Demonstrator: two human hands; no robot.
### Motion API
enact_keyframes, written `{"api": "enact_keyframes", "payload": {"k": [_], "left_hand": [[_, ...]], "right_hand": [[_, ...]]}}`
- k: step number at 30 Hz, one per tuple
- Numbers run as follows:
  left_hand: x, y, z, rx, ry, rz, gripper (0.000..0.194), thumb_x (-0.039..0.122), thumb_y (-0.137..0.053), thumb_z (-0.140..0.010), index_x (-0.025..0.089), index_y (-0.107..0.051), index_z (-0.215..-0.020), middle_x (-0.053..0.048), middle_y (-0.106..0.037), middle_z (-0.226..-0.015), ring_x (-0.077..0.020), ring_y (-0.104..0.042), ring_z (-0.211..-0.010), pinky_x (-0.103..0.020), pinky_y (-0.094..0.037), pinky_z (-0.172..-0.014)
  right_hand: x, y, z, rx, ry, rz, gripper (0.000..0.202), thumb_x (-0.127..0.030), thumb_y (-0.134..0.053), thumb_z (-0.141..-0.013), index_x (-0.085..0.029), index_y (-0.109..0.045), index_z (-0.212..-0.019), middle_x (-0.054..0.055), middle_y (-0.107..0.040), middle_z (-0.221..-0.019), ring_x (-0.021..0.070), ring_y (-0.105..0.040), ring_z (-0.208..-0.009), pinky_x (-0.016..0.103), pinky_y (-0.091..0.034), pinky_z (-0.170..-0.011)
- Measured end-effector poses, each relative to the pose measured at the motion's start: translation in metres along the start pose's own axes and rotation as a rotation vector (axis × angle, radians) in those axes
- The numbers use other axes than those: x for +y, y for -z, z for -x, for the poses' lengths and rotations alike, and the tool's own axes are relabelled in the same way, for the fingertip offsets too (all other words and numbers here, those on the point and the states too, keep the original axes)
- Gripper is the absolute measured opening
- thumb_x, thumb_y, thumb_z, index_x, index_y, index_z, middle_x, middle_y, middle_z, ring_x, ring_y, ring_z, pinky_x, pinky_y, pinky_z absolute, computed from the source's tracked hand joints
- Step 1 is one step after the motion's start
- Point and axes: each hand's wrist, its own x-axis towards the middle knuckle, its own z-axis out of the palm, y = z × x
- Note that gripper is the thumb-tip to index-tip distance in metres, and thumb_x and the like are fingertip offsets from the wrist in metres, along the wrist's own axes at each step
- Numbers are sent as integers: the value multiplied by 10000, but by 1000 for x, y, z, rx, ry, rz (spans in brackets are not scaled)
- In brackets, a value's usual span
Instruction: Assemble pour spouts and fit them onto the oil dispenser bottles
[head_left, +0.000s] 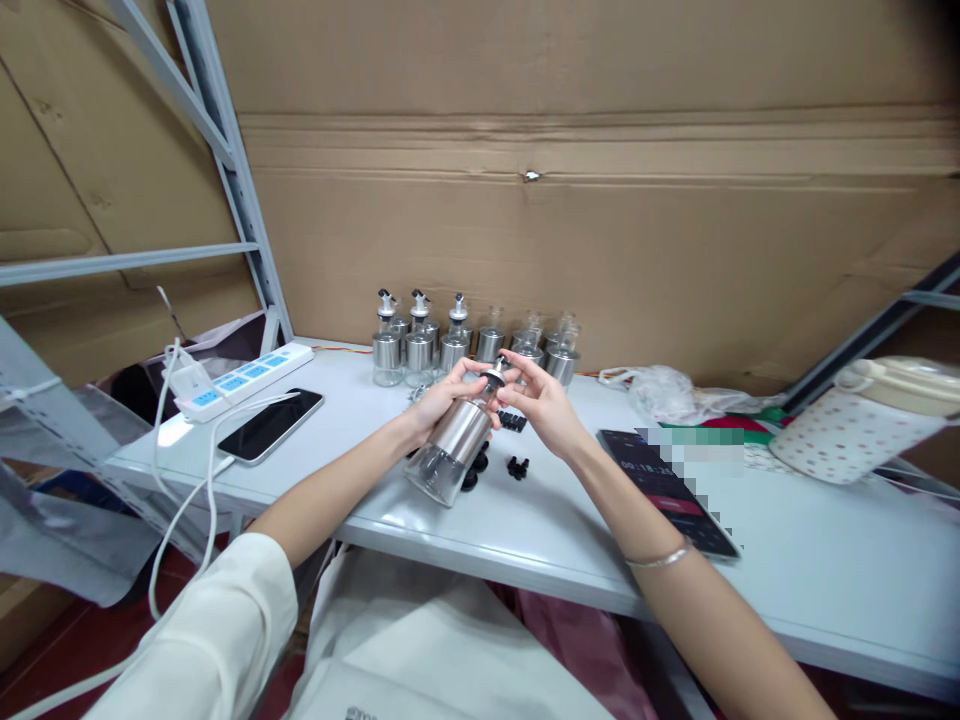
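A glass oil bottle (460,432) with a brushed metal sleeve is tilted above the table, its clear base toward me. My left hand (448,392) is closed round its neck. At the bottle's top sits a pour spout (495,374) with a dark tip, and the fingers of my right hand (541,398) pinch it. Below the hands lie dark round caps (480,462), partly hidden by the bottle. Small black plastic parts (517,467) rest to the right, and a row of black pieces (513,422) shows behind my right fingers.
Several similar bottles (386,352) stand along the cardboard wall (600,230), some with spouts. A phone (274,425) and a power strip (247,382) with white cables are at left. At right are a tablet-like screen (652,480), plastic bags (667,392) and a dotted jug (840,425).
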Motion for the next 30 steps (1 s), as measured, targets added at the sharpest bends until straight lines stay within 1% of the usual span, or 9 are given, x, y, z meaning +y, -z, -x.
{"api": "enact_keyframes", "payload": {"k": [4,8,10,12,15,18,21,25,30], "left_hand": [[0,-1,1,12,-18,-29,343,329,-638,-781,239,-379,-986,17,-607,-700,-212,-667,-567,-336,-543,-501],[3,-5,2,38,-58,-81,367,355,-643,-772,240,-367,-985,19,-605,-702,-216,-665,-555,-331,-531,-492],[7,-8,1,62,-107,-121,379,353,-652,-765,236,-367,-986,20,-606,-712,-211,-665,-555,-315,-523,-499],[14,-11,-5,97,-190,-165,379,324,-666,-758,231,-374,-981,25,-607,-727,-190,-665,-574,-304,-523,-547],[27,-14,-22,165,-348,-233,345,246,-669,-760,229,-393,-968,37,-601,-773,-135,-656,-646,-299,-516,-694],[37,-14,-47,233,-480,-305,284,169,-629,-789,235,-412,-960,38,-588,-865,-99,-632,-762,-291,-464,-837],[40,-9,-73,275,-571,-384,273,100,-603,-789,236,-430,-951,30,-559,-902,-115,-591,-902,-309,-394,-946],[33,2,-100,307,-618,-484,275,81,-590,-776,235,-448,-955,13,-519,-925,-147,-542,-955,-350,-337,-991],[20,20,-117,364,-588,-566,283,82,-581,-757,230,-451,-960,19,-492,-890,-149,-505,-893,-343,-321,-979]], "right_hand": [[-1,0,0,7,-17,-20,595,-285,-786,-616,-243,-581,-1172,-30,-550,-829,115,-605,-620,329,-553,-661],[1,-3,0,55,-6,-28,620,-304,-786,-619,-247,-560,-1193,-17,-576,-874,117,-603,-637,322,-542,-666],[3,-4,-1,102,12,-28,609,-341,-763,-648,-248,-532,-1204,-9,-595,-888,123,-601,-653,323,-536,-667],[5,-2,-3,168,36,-22,563,-374,-730,-684,-243,-514,-1188,-14,-608,-856,115,-585,-639,319,-527,-678],[9,4,-7,279,69,-3,471,-408,-688,-720,-235,-508,-1119,-34,-604,-780,99,-554,-583,300,-507,-667],[11,11,-11,361,93,8,415,-432,-667,-731,-238,-495,-1055,-40,-598,-745,97,-546,-551,280,-490,-623],[10,13,-12,394,104,9,387,-432,-665,-727,-238,-486,-1012,-39,-601,-725,101,-552,-542,275,-484,-611],[8,11,-11,396,105,14,375,-410,-677,-717,-230,-485,-985,-39,-612,-702,103,-554,-536,276,-481,-616],[6,9,-10,376,105,32,366,-417,-667,-728,-224,-490,-985,-41,-612,-677,111,-557,-540,283,-477,-609]]}}
